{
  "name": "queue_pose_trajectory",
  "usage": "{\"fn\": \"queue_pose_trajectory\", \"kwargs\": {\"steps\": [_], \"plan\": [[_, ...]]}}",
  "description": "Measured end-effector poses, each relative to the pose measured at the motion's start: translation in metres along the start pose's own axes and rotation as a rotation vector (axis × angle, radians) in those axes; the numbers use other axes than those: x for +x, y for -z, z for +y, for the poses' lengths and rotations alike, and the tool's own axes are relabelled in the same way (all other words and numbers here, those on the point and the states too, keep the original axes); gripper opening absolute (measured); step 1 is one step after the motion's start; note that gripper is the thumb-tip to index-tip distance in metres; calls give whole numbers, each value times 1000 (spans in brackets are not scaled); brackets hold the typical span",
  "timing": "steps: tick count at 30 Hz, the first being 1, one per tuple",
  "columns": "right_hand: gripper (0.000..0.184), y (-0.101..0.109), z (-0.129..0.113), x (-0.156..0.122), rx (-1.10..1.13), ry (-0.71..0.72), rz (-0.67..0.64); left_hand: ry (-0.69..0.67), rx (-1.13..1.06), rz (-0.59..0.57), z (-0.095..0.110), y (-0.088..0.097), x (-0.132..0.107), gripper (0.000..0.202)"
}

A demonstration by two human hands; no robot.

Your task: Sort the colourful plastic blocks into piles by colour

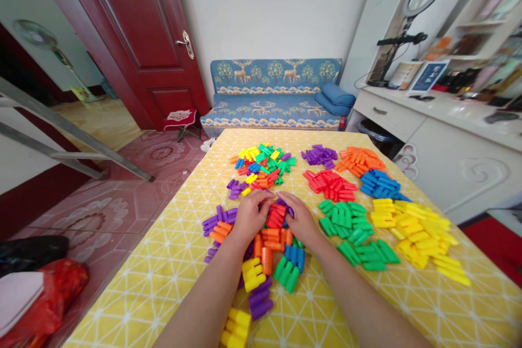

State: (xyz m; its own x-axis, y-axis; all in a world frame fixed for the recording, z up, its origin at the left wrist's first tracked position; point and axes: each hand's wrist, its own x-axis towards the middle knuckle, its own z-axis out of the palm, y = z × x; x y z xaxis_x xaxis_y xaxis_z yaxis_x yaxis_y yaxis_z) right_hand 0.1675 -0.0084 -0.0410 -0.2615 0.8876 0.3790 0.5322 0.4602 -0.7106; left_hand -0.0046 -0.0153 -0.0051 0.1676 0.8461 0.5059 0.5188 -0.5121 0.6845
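Both my hands rest on a mixed heap of coloured plastic blocks (271,247) in the middle of a table with a yellow patterned cloth (171,261). My left hand (249,215) curls over the heap's left side, fingers bent on the blocks. My right hand (299,217) curls over its right side. Between the two hands lie red blocks (276,215). Whether either hand has lifted a block is hidden by the fingers.
Farther back lies another mixed pile (263,166). To the right are sorted piles: purple (320,155), orange (359,160), red (332,185), blue (381,184), green (353,228), yellow (416,231). A blue sofa (273,95), a red door (134,38) and a white cabinet (440,147) stand around.
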Motion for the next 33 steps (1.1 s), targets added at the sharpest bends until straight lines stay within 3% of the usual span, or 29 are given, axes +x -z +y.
{"fn": "queue_pose_trajectory", "kwargs": {"steps": [8,13,22,27,30,33], "plan": [[41,4,-4,-4,-101,-5,79,24,41,-42,0,0,-1,19],[29,7,-4,-2,-7,-32,174,36,65,-73,0,0,-2,23],[31,9,-16,-6,324,-84,56,-12,-16,-147,6,2,-1,32],[31,9,-19,-6,399,-116,31,-15,-51,-114,4,1,0,27],[37,11,-22,-6,345,-114,22,32,-24,-35,0,0,0,20],[48,14,-25,-6,136,-77,70,95,-17,25,-3,-1,0,17]]}}
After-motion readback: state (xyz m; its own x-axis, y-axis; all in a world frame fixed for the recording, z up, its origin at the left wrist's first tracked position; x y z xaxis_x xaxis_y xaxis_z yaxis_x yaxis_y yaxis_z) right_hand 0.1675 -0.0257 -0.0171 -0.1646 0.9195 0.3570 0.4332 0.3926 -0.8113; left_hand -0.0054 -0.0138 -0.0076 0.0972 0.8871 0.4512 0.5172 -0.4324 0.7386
